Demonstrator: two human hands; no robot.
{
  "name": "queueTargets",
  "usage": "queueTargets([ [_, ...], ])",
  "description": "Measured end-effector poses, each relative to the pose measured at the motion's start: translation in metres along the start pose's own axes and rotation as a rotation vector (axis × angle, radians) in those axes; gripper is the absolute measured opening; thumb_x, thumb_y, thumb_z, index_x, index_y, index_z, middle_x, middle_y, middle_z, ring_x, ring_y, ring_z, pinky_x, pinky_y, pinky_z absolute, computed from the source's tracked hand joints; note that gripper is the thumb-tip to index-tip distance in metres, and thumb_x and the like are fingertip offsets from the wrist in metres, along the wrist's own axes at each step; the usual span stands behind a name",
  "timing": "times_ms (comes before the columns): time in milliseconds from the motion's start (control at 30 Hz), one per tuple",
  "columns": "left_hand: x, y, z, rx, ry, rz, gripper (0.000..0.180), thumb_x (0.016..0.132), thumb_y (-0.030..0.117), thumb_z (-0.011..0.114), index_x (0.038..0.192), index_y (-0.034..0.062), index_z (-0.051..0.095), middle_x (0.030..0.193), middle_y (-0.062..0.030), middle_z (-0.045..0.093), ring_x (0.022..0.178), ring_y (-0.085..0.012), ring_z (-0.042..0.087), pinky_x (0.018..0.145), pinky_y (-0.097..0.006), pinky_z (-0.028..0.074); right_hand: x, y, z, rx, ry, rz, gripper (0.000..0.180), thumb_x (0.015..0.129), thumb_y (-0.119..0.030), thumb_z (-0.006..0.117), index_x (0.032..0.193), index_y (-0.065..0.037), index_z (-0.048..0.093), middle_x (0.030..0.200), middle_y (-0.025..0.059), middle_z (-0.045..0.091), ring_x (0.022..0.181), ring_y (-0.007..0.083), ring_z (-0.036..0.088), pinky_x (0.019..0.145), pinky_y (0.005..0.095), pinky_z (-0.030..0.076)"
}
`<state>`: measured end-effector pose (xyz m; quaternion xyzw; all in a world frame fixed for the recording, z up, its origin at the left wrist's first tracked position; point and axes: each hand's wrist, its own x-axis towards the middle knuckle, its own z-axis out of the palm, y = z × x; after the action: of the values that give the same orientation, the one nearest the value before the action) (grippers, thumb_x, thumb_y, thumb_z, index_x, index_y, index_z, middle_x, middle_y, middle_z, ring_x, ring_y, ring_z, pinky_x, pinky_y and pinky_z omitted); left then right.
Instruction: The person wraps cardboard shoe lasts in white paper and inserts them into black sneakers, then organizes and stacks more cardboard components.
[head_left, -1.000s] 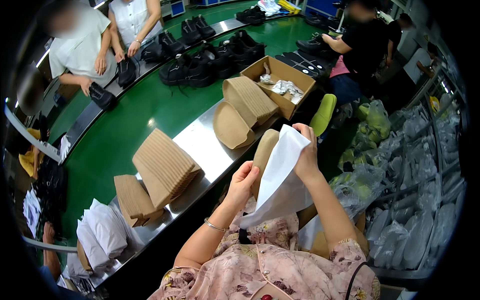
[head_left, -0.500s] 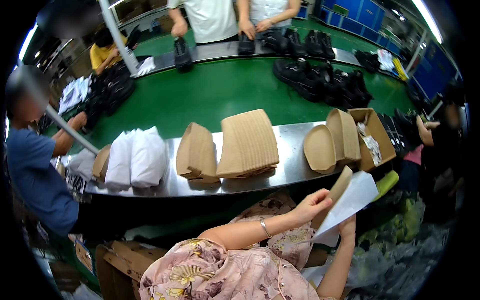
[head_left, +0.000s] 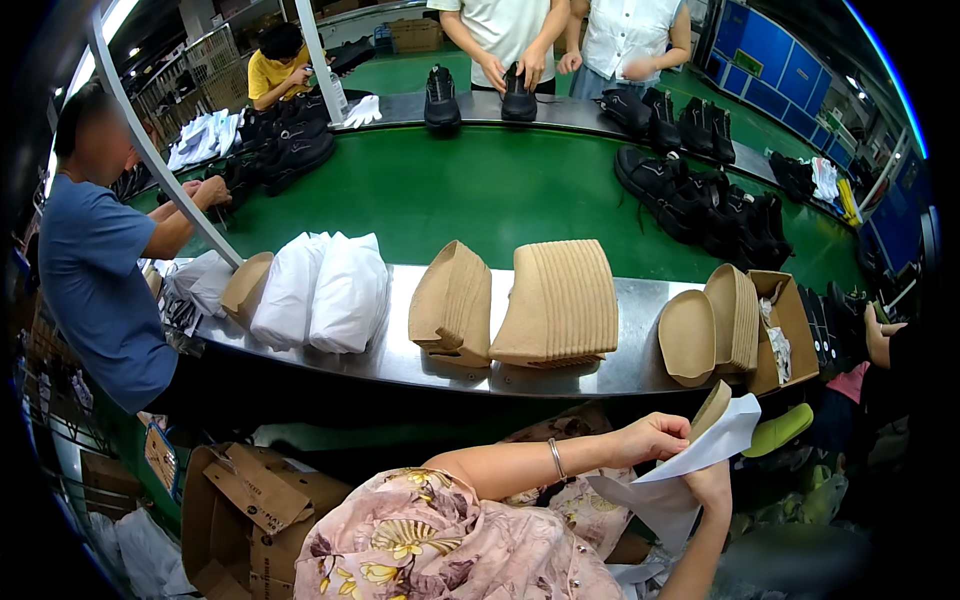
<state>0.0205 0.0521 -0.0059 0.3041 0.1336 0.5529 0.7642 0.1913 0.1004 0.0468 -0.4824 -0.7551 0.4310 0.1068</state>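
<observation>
Over my lap at the lower right, my left hand is closed, thumb and fingers pinching the edge of a brown moulded-cardboard insert. A white paper sheet lies partly around that insert and hides much of it. From below, my right hand is closed on the white paper; its fingertips are hidden behind the sheet. Just beyond on the bench stand a rounded brown insert and a nested stack of the same kind. A lime-green curved item is to the right of the paper.
On the metal bench stand larger brown insert stacks and white wrapped bundles. An open carton is at its right. Black shoes sit on the green surface. Co-workers handle shoes across and at the left.
The whole view has shifted, so the bench appears further right. Less of the brown insert shows above the white paper. The co-worker opposite now has both hands on one shoe.
</observation>
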Motion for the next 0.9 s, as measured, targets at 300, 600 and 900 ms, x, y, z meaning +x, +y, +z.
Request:
queueTargets([
  [300,-0.005,0.025,-0.006,1.072,0.460,0.302,0.028,0.088,0.022,0.055,0.106,0.0000,0.053,0.090,-0.0070,0.058,0.080,-0.0145,0.054,0.070,-0.028,0.046,0.012,-0.026,0.026,-0.571,0.321,-0.221,0.060,0.068,-0.047,0.067,0.114,-0.011,0.056,0.112,0.0097,0.059,0.107,0.0299,0.054,0.089,0.0396,0.045],
  [600,0.019,0.022,0.053,1.700,0.454,0.635,0.050,0.074,0.016,0.070,0.114,-0.0050,0.048,0.104,-0.0194,0.051,0.092,-0.0339,0.052,0.078,-0.038,0.046,0.015,-0.021,0.049,-1.214,0.394,0.182,0.075,0.071,-0.039,0.065,0.136,-0.017,0.033,0.123,0.0218,0.038,0.097,0.0325,0.046,0.077,0.0421,0.041],
  [900,0.046,0.064,-0.014,0.669,0.410,0.066,0.015,0.088,0.013,0.058,0.082,-0.0006,0.061,0.069,0.0005,0.056,0.060,-0.0069,0.047,0.055,-0.022,0.037,-0.015,-0.025,0.026,-0.951,0.455,-0.069,0.104,0.057,-0.049,0.076,0.140,-0.011,0.027,0.111,0.0231,0.044,0.085,0.0339,0.051,0.072,0.0402,0.047],
])
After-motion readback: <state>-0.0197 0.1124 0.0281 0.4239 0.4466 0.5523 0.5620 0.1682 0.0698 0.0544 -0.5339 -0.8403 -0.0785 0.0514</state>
